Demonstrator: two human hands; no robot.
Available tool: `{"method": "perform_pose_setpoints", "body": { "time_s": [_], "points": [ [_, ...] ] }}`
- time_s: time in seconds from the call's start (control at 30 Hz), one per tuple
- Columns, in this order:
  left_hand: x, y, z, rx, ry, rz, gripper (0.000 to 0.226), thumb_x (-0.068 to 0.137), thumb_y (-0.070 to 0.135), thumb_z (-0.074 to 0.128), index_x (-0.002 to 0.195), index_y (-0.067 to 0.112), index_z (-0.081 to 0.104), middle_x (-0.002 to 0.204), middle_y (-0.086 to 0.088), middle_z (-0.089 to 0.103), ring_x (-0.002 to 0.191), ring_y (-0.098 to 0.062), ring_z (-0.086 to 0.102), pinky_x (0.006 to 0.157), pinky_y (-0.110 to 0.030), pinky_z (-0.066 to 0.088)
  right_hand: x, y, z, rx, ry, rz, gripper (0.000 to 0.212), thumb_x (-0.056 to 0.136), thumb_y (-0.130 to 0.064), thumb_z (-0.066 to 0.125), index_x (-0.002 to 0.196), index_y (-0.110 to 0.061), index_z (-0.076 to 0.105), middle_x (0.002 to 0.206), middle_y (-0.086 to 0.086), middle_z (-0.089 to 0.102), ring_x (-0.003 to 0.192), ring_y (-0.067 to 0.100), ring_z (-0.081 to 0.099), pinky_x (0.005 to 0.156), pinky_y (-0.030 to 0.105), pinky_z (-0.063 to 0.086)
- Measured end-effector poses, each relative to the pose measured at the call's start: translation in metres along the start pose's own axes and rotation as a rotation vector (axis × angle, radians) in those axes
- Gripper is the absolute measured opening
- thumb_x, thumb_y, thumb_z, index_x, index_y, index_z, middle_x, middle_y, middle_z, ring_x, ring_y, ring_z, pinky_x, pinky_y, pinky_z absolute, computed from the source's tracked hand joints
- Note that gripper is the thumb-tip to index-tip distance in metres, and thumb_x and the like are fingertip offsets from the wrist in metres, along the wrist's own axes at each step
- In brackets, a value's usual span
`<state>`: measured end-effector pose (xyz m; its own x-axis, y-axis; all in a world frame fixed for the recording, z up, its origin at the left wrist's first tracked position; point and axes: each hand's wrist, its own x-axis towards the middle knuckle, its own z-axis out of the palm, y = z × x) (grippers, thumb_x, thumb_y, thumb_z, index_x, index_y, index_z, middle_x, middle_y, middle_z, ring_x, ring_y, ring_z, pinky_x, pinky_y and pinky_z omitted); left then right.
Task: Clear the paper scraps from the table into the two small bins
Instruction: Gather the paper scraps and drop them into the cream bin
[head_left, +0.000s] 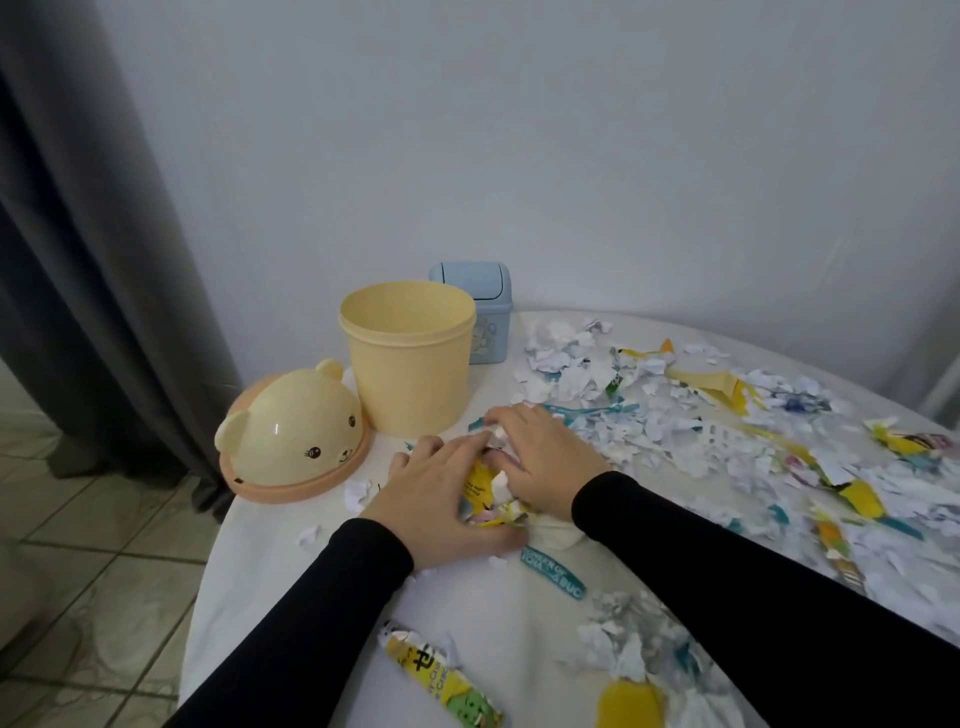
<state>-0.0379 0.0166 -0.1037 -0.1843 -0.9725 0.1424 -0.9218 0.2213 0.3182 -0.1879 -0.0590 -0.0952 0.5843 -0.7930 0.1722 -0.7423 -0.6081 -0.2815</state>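
My left hand (441, 499) and my right hand (545, 462) cup a small pile of paper scraps (488, 493) between them on the white table (519, 639), fingers curled round the yellow and white pieces. Just beyond the hands stands the open yellow bin (410, 358), its lid off. Behind it is the small blue bin (485, 312) with its swing lid closed. Torn white, yellow and teal scraps (727, 431) cover the table's right half.
The yellow bin's bear-shaped lid (296, 441) lies at the table's left edge. A crumpled yellow-green wrapper (441, 675) and more scraps (639, 644) lie near the front. Tiled floor and a grey curtain (78, 234) are to the left; a wall stands behind.
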Motion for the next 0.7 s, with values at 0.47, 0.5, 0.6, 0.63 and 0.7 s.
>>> {"method": "perform_pose_setpoints", "body": {
  "time_s": [0.47,0.5,0.6,0.63,0.7],
  "points": [
    [-0.011,-0.002,0.001,-0.233,0.148,-0.026,0.039,0.086,0.024,0.059,0.125,0.02,0.056,0.113,-0.003,0.055,0.106,-0.016,0.049,0.085,-0.016,0.031,-0.032,-0.01,0.011,-0.172,-0.009,0.091,0.077,0.081,-0.074,0.003,0.137,-0.035,0.04,0.14,-0.003,0.041,0.129,0.02,0.033,0.102,0.042,0.026],
    [-0.011,-0.001,-0.001,-0.264,0.154,-0.05,0.04,0.087,0.023,0.058,0.127,0.02,0.055,0.114,-0.003,0.056,0.107,-0.016,0.05,0.083,-0.014,0.03,-0.032,-0.009,0.011,-0.162,0.008,0.099,0.072,0.085,-0.072,0.006,0.136,-0.035,0.041,0.139,-0.002,0.041,0.128,0.02,0.034,0.102,0.042,0.026],
    [-0.011,-0.001,-0.005,-0.306,0.178,-0.097,0.037,0.091,0.025,0.056,0.128,0.021,0.054,0.12,-0.003,0.057,0.111,-0.016,0.052,0.083,-0.013,0.03,-0.032,-0.01,0.011,-0.161,0.034,0.156,0.054,0.092,-0.064,0.022,0.128,-0.031,0.046,0.13,0.003,0.044,0.122,0.023,0.037,0.099,0.041,0.029],
    [-0.012,0.0,-0.006,-0.311,0.176,-0.11,0.037,0.091,0.024,0.056,0.128,0.022,0.054,0.123,-0.002,0.057,0.113,-0.015,0.052,0.084,-0.013,0.03,-0.031,-0.01,0.01,-0.17,0.037,0.172,0.048,0.094,-0.06,0.026,0.126,-0.03,0.046,0.126,0.005,0.045,0.119,0.025,0.038,0.097,0.041,0.031],
    [-0.012,0.0,-0.008,-0.316,0.152,-0.133,0.036,0.092,0.022,0.054,0.128,0.024,0.053,0.126,-0.002,0.056,0.114,-0.015,0.051,0.086,-0.014,0.031,-0.031,-0.011,0.008,-0.195,0.025,0.18,0.042,0.096,-0.053,0.03,0.123,-0.026,0.046,0.12,0.007,0.047,0.115,0.026,0.039,0.094,0.041,0.034]
  ]
}}
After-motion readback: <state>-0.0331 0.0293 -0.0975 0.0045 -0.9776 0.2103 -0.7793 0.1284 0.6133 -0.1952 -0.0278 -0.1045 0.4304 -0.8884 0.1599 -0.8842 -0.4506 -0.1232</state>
